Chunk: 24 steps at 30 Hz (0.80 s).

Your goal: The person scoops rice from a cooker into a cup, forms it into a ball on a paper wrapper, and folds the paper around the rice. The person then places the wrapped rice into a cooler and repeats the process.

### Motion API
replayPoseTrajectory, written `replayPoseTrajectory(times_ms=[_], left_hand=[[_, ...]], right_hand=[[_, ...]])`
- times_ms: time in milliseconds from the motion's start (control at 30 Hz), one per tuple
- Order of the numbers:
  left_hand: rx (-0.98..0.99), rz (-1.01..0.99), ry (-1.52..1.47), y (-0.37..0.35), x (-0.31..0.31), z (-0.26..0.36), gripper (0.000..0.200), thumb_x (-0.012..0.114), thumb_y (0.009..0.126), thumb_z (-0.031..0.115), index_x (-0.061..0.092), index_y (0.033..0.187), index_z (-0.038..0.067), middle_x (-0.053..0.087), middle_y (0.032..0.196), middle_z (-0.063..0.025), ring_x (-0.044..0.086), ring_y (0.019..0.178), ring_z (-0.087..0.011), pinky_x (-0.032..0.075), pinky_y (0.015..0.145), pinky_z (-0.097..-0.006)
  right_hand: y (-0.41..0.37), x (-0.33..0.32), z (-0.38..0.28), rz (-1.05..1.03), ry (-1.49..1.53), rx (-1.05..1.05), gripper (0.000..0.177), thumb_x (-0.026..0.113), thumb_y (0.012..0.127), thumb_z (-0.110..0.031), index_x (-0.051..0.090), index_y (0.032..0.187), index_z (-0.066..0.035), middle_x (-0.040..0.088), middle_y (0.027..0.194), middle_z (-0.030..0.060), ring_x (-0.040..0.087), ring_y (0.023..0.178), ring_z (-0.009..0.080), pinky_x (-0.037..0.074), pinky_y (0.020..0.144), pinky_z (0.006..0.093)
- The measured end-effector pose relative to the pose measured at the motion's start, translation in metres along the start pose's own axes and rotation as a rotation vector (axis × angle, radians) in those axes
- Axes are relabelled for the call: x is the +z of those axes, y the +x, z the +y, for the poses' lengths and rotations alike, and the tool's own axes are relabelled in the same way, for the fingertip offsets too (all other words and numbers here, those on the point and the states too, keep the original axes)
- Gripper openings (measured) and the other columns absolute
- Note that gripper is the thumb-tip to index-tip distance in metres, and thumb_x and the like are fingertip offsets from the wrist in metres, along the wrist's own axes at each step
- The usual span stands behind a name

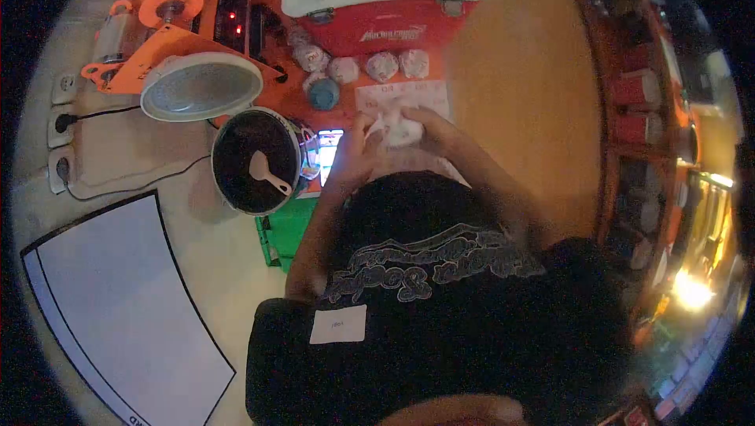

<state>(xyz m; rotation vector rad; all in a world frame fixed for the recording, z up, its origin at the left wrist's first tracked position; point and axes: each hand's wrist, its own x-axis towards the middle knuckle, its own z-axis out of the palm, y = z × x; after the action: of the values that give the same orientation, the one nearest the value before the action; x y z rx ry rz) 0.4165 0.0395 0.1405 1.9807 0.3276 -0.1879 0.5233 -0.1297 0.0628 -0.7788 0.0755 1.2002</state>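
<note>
L hand [355, 143] + R hand [432, 123] together at mid worktop [511, 72], over paper sheet [401, 96]. Fingers of both curled, pressed round white ball [397, 129].
Done: row of wrapped balls [382, 66] by red cooler [377, 29].
Left: this ball not yet in row.
Pot [236, 167] w/ paddle [267, 173] dark inside, maybe near empty, view poor.

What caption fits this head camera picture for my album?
Left hand and right hand cup a white wrapped ball beside a dark pot holding a scoop.
</note>
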Motion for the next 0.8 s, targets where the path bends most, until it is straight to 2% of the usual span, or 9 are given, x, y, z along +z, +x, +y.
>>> replayPoseTrajectory(times_ms=[133,267,367,433,533,633,700,767,800], left_hand=[[0.008,-0.001,-0.08,0.002,-0.017,0.006,0.054,0.072,0.082,0.011,0.039,0.123,0.001,0.057,0.111,-0.0118,0.058,0.098,-0.0205,0.049,0.08,-0.0341],[-0.112,0.084,0.073,0.001,-0.018,-0.004,0.076,0.078,0.076,0.01,0.026,0.131,0.003,0.054,0.114,-0.0165,0.057,0.104,-0.021,0.051,0.083,-0.0347],[-0.443,0.068,-0.21,0.006,-0.022,0.011,0.074,0.076,0.077,0.008,0.026,0.131,0.003,0.052,0.114,-0.016,0.057,0.104,-0.0214,0.051,0.083,-0.0342],[-0.403,0.089,-0.323,0.003,-0.027,0.0,0.07,0.075,0.078,0.007,0.029,0.13,0.003,0.052,0.112,-0.0141,0.057,0.102,-0.0212,0.052,0.081,-0.0335],[-0.319,0.115,-0.379,-0.003,-0.033,-0.038,0.06,0.068,0.081,0.005,0.036,0.131,0.003,0.05,0.119,-0.0116,0.057,0.104,-0.0213,0.052,0.082,-0.0314],[-0.222,0.139,-0.35,-0.002,-0.039,-0.035,0.052,0.062,0.083,0.003,0.043,0.131,0.004,0.048,0.127,-0.0098,0.055,0.109,-0.0208,0.051,0.084,-0.0292],[-0.187,0.146,-0.377,0.006,-0.046,-0.023,0.05,0.062,0.082,0.001,0.046,0.129,0.005,0.048,0.127,-0.0085,0.054,0.11,-0.02,0.05,0.084,-0.0286],[-0.327,0.114,-0.33,0.018,-0.046,-0.018,0.047,0.062,0.083,0.002,0.046,0.127,0.005,0.047,0.126,-0.0073,0.053,0.111,-0.0191,0.049,0.085,-0.0289],[-0.158,0.158,-0.489,0.02,-0.036,-0.035,0.044,0.067,0.088,0.011,0.04,0.123,0.003,0.049,0.118,-0.0111,0.058,0.096,-0.0214,0.052,0.077,-0.0337]], right_hand=[[-0.025,0.029,-0.004,-0.113,0.047,0.047,0.053,0.062,0.09,-0.034,0.045,0.13,-0.003,0.058,0.121,0.0136,0.06,0.108,0.0284,0.051,0.091,0.0452],[-0.026,0.039,-0.009,-0.306,-0.109,-0.021,0.053,0.064,0.089,-0.028,0.044,0.132,-0.003,0.059,0.12,0.0122,0.061,0.105,0.0251,0.051,0.089,0.0411],[-0.032,0.067,-0.045,-0.141,-0.222,-0.11,0.049,0.066,0.088,-0.022,0.047,0.13,-0.004,0.061,0.115,0.0097,0.062,0.101,0.0223,0.051,0.087,0.0385],[-0.042,0.087,-0.089,0.133,-0.481,-0.072,0.058,0.07,0.085,-0.019,0.043,0.133,-0.003,0.061,0.116,0.0104,0.06,0.105,0.0194,0.049,0.094,0.0374],[-0.014,0.091,-0.186,-0.058,-0.14,-0.241,0.058,0.069,0.085,-0.019,0.042,0.134,-0.003,0.056,0.121,0.0112,0.059,0.109,0.0237,0.049,0.096,0.0396],[0.054,0.085,-0.254,0.149,-0.244,-0.377,0.051,0.068,0.086,-0.023,0.049,0.129,-0.002,0.058,0.118,0.0122,0.059,0.109,0.027,0.05,0.096,0.0406],[0.098,0.066,-0.293,0.232,-1.352,-0.413,0.045,0.065,0.088,-0.031,0.057,0.12,-0.001,0.061,0.111,0.0127,0.06,0.106,0.0273,0.05,0.093,0.0392],[0.125,0.069,-0.308,0.245,-1.351,-0.275,0.045,0.063,0.09,-0.036,0.059,0.119,-0.002,0.062,0.11,0.0121,0.06,0.105,0.0257,0.05,0.091,0.0378],[0.136,0.071,-0.313,0.258,-1.345,-0.142,0.046,0.061,0.091,-0.04,0.061,0.117,-0.002,0.064,0.109,0.0114,0.06,0.104,0.0242,0.049,0.09,0.0364]])
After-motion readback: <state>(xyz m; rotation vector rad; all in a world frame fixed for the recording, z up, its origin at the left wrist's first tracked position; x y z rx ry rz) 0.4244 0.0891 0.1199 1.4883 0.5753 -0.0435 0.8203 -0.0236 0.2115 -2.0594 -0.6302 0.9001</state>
